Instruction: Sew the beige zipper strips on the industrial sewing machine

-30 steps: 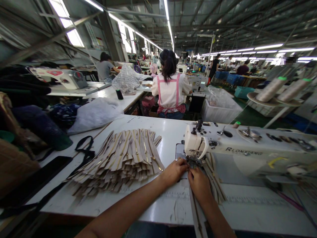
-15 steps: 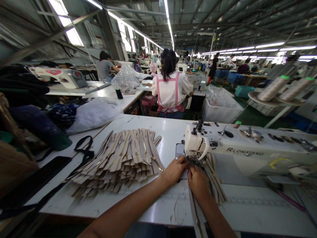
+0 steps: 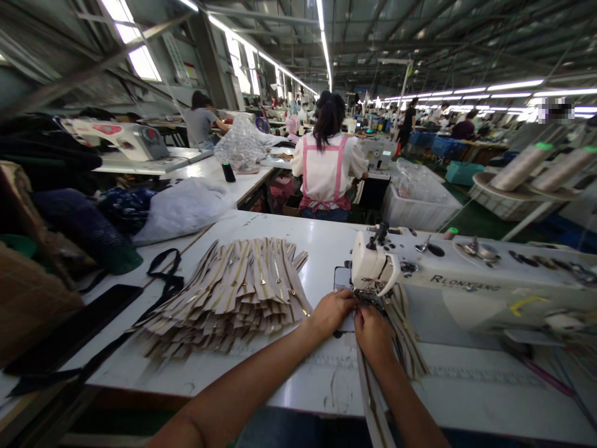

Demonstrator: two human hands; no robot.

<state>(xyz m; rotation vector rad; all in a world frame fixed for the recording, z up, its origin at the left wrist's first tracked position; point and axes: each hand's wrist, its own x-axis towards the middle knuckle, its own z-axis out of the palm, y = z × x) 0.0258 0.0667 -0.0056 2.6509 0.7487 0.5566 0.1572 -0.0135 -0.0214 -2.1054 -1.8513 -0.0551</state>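
Observation:
Both my hands are at the needle area of a white sewing machine (image 3: 420,267). My left hand (image 3: 332,311) has its fingers closed together beside the presser foot, and what lies under its fingertips is hidden. Close by, my right hand (image 3: 373,333) is closed on the end of a beige zipper (image 3: 372,398), whose length trails down past the table's front edge. More zippers (image 3: 407,336) lie under the machine arm, to the right of my right hand. A thick fanned pile of beige zippers with gold teeth (image 3: 242,286) rests left of my hands.
A dark flat tray-like object (image 3: 69,330) and a black strap (image 3: 163,280) lie at the left. Thread cones (image 3: 522,167) stand at the right. Ahead sits a co-worker in a pink-strapped apron (image 3: 326,168), beside a white bin (image 3: 422,202). A white plastic bag (image 3: 184,208) lies back left.
The view has shifted slightly, so the scene sits a little further right. My hands remain at the needle area with almost the same grip.

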